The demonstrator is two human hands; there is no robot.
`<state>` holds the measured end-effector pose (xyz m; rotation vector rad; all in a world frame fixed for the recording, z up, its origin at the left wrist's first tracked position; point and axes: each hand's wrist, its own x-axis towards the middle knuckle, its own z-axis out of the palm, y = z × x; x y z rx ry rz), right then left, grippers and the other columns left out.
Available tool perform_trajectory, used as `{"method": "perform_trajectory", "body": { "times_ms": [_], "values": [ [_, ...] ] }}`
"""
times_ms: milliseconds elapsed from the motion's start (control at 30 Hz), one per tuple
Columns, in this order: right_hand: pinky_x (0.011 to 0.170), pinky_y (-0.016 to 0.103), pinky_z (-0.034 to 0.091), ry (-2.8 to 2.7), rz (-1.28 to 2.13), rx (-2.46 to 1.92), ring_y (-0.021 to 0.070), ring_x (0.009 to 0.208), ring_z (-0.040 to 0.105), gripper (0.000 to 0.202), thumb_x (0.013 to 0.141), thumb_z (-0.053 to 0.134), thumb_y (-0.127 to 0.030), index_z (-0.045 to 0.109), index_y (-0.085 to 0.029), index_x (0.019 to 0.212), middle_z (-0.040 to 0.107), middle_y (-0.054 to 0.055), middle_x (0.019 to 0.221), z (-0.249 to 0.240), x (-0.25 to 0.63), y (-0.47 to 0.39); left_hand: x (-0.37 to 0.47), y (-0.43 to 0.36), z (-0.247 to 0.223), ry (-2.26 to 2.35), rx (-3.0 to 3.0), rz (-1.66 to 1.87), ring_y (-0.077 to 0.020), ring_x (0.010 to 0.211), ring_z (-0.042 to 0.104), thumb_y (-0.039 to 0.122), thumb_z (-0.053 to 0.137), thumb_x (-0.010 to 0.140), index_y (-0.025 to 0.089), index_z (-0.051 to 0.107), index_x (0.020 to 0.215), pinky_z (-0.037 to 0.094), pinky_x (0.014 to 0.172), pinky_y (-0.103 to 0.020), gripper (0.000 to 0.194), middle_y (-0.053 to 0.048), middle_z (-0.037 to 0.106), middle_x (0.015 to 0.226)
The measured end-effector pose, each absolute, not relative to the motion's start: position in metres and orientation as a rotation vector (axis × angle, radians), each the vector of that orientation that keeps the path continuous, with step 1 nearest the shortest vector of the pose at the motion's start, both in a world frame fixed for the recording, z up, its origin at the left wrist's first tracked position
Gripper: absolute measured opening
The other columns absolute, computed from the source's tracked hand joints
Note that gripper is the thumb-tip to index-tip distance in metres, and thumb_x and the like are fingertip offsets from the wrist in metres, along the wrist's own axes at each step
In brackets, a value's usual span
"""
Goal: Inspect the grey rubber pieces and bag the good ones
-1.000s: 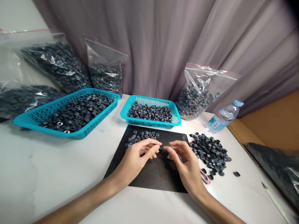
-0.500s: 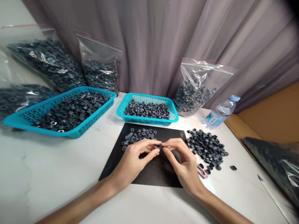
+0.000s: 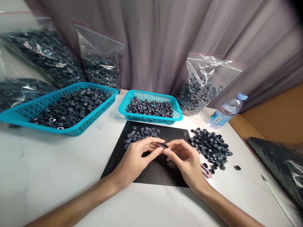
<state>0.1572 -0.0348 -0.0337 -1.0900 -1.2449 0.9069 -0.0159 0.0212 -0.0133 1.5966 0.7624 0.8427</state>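
Over the black mat (image 3: 153,173), my left hand (image 3: 136,157) and my right hand (image 3: 186,159) meet fingertip to fingertip. Both pinch a small dark ring-like piece (image 3: 163,145), mostly covered by the fingers. Another small dark piece (image 3: 168,161) shows just under my right hand's fingers; whether it is held I cannot tell. Behind my left hand, grey cylinders with holes (image 3: 139,134) lie loose on the mat. Beside my right hand spreads a pile of short dark caps (image 3: 211,148). A pink-framed tool (image 3: 206,171) is partly hidden by that hand.
Two blue baskets, a left one (image 3: 80,128) and a middle one (image 3: 151,119), hold many dark pieces. Filled zip bags stand behind, one at right (image 3: 199,91). A water bottle (image 3: 223,113) stands near a cardboard box (image 3: 272,107). One cap (image 3: 237,167) lies apart.
My fingertips have shifted around the small piece, and the thumbs are now closer together. A dark piece has come into sight under my right hand's fingers. The whole view has shifted slightly.
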Motion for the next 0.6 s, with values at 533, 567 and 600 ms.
{"method": "perform_trajectory", "body": {
  "times_ms": [533, 567, 600],
  "values": [
    [0.052, 0.023, 0.055, -1.228, 0.941, -1.096, 0.0160, 0.076, 0.062, 0.023, 0.087, 0.071, -0.035, 0.070, -0.022, 0.106, 0.068, 0.005, 0.091, -0.0335, 0.1579, -0.0346, -0.0164, 0.0249, -0.0142, 0.738, 1.645, 0.877, -0.0189, 0.100, 0.072, 0.031, 0.065, 0.090, 0.021, 0.069, 0.112, 0.055, 0.093, -0.030, 0.024, -0.003, 0.076, 0.105],
    [0.052, 0.023, 0.054, -1.219, 0.939, -1.096, 0.0159, 0.075, 0.062, 0.023, 0.087, 0.071, -0.035, 0.069, -0.022, 0.105, 0.068, 0.005, 0.090, -0.0331, 0.1577, -0.0345, -0.0168, 0.0248, -0.0141, 0.744, 1.667, 0.868, -0.0186, 0.100, 0.072, 0.031, 0.065, 0.091, 0.021, 0.070, 0.112, 0.055, 0.093, -0.030, 0.024, -0.003, 0.075, 0.106],
    [0.052, 0.023, 0.054, -1.212, 0.938, -1.098, 0.0159, 0.075, 0.062, 0.023, 0.087, 0.071, -0.036, 0.068, -0.021, 0.105, 0.068, 0.005, 0.089, -0.0329, 0.1575, -0.0344, -0.0173, 0.0247, -0.0140, 0.751, 1.691, 0.862, -0.0183, 0.099, 0.072, 0.031, 0.065, 0.091, 0.022, 0.070, 0.111, 0.055, 0.093, -0.030, 0.023, -0.003, 0.075, 0.106]
  ]
}}
